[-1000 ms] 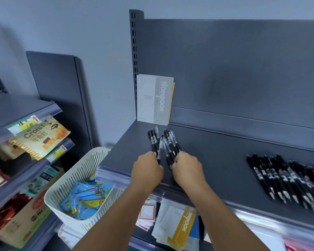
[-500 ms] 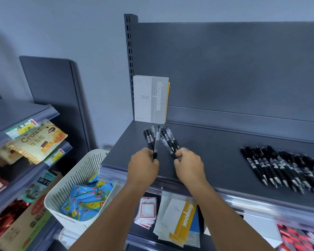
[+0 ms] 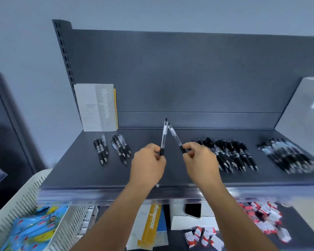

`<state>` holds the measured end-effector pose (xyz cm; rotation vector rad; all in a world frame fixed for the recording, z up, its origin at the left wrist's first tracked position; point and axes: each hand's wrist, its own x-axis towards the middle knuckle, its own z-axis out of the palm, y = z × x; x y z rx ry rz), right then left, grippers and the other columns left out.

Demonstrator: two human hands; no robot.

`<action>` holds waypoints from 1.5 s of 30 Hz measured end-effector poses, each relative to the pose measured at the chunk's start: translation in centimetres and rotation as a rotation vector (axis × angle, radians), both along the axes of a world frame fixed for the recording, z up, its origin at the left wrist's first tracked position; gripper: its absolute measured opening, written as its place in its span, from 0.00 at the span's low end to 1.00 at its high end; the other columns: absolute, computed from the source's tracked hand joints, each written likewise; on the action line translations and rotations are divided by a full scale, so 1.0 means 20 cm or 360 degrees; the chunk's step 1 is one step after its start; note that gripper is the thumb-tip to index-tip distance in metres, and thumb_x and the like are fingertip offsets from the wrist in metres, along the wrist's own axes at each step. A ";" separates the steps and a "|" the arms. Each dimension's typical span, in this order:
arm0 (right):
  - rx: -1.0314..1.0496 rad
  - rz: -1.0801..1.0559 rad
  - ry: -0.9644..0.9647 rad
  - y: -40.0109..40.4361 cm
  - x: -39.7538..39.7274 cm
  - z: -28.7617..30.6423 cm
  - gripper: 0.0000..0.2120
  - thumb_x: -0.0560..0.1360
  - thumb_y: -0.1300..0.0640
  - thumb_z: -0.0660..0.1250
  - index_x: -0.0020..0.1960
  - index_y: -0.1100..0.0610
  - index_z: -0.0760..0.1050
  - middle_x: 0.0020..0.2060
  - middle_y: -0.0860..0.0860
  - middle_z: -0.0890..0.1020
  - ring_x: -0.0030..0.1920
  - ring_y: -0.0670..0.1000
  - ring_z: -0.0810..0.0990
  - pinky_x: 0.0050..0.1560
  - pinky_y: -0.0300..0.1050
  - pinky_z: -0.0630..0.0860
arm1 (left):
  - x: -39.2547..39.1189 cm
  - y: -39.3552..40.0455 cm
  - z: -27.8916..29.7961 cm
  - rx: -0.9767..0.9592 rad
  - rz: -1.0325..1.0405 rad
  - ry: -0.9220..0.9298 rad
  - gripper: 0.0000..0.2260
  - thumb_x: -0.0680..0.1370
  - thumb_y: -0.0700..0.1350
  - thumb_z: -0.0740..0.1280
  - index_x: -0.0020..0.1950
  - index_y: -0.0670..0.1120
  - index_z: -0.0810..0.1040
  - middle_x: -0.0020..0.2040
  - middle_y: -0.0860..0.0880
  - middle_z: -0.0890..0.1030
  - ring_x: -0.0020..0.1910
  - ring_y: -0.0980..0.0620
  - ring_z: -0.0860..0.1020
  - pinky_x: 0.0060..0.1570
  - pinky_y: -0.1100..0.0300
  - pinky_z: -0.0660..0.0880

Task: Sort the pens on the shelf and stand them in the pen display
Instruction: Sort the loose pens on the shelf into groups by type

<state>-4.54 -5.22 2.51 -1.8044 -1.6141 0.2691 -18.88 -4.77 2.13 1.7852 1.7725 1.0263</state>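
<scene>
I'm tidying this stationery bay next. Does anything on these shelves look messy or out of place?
Yes. On the lower shelf, small red-and-white boxes lie scattered and tipped at odd angles instead of stacked. On the top shelf, the pens at the far right lie in a loose heap. The notebook stands neatly.

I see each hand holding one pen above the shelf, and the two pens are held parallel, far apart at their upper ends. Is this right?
Not quite. The head view shows the left hand and the right hand each pinching one pen above the shelf, but the left pen and the right pen are not parallel: they lean together, and their upper ends meet or nearly meet.
</scene>
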 end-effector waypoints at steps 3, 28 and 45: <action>0.0011 -0.0110 0.0000 -0.04 0.19 0.02 0.13 0.76 0.60 0.62 0.59 0.51 0.77 0.49 0.52 0.81 0.41 0.51 0.77 0.40 0.39 0.69 | 0.20 0.00 0.03 0.0021 -0.0126 -0.0008 0.04 0.76 0.44 0.66 0.49 0.52 0.77 0.38 0.58 0.79 0.38 0.59 0.78 0.37 0.68 0.70; -0.0196 -0.0530 -0.0211 -0.08 1.84 0.00 0.14 0.77 0.62 0.58 0.59 0.54 0.77 0.50 0.55 0.78 0.39 0.52 0.70 0.39 0.39 0.65 | 1.97 0.08 0.04 -0.0250 -0.0496 -0.0018 0.15 0.75 0.41 0.66 0.61 0.49 0.76 0.53 0.48 0.80 0.46 0.48 0.80 0.46 0.58 0.78; -0.0252 -0.0346 -0.0314 0.04 1.90 -0.07 0.11 0.78 0.55 0.59 0.55 0.56 0.76 0.54 0.54 0.75 0.52 0.54 0.74 0.48 0.45 0.73 | 2.06 0.17 0.02 -0.0029 -0.0538 0.0425 0.10 0.78 0.45 0.63 0.57 0.46 0.80 0.53 0.47 0.80 0.51 0.48 0.78 0.50 0.52 0.78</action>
